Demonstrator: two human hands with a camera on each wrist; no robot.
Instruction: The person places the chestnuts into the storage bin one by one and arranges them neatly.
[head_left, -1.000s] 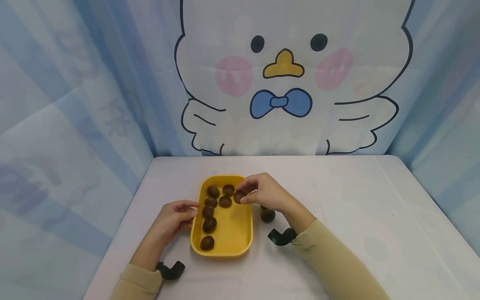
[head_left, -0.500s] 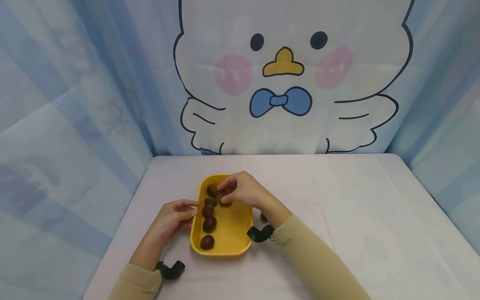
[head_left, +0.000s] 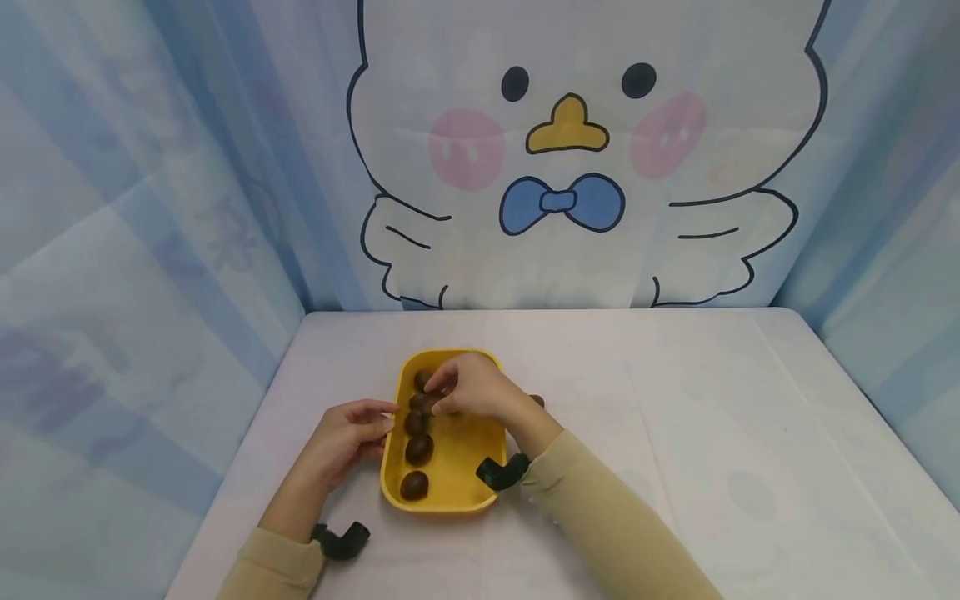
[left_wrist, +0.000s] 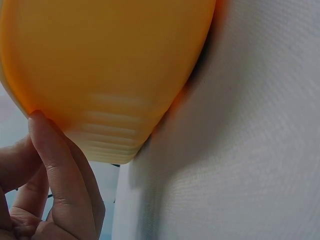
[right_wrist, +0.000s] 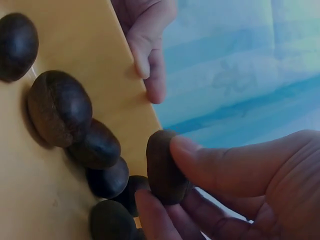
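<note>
A yellow tray [head_left: 459, 479] holds several dark brown chestnuts [head_left: 418, 450], with a line of them along its left side. Over the tray's upper left part, my right hand [head_left: 472, 387] pinches a chestnut [right_wrist: 164, 170] between thumb and fingers, as the right wrist view shows. My left hand [head_left: 351, 437] holds the tray's left rim with its fingertips. In the left wrist view the fingertips [left_wrist: 40, 122] touch the tray's outer wall. The right hand hides part of the tray's upper right area.
Outside the tray on the right, a chestnut [head_left: 537, 401] shows beside my right wrist. White cloth covers the table [head_left: 675, 433]. A curtain with a cartoon bird [head_left: 570, 250] hangs behind the far edge, and blue-white curtains stand at both sides.
My right hand has moved left and slightly down from the tray's right side to the chestnuts near its left wall. The left hand and the tray have stayed in place.
</note>
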